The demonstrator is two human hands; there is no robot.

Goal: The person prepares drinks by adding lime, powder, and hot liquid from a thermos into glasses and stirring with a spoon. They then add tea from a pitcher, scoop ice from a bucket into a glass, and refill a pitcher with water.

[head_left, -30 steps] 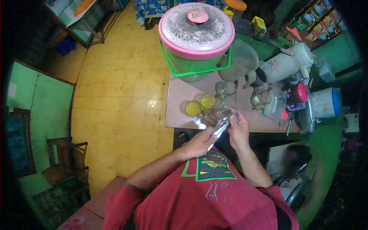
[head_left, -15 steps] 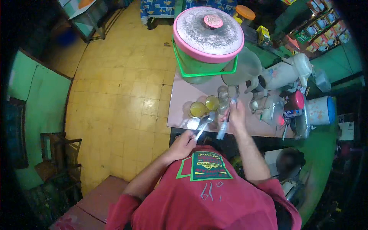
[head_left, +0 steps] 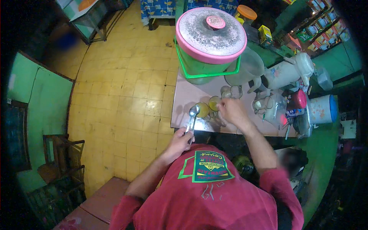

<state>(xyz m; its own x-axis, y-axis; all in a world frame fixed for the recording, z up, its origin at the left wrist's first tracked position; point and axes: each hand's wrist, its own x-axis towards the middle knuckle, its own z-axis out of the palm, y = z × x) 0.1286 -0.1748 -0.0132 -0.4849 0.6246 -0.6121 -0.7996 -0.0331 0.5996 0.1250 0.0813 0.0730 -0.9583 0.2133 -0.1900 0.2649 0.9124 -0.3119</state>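
The left hand grasps two metal spoons, bowls raised toward 1 o'clock beside a glass of yellow drink, on my remote feed. The right hand bends over a second yellow glass at its 10 o'clock; I cannot tell whether its fingers grip anything. At the left hand's 4 o'clock, I read "Count" and "Breakfast Food" upside down on the red shirt. From the right hand, clear glasses stand at 12 on the table, a lidded green bucket at 11, a flowered thermos at 2. Farther off, at 1, a yellow box bears print too small for me.
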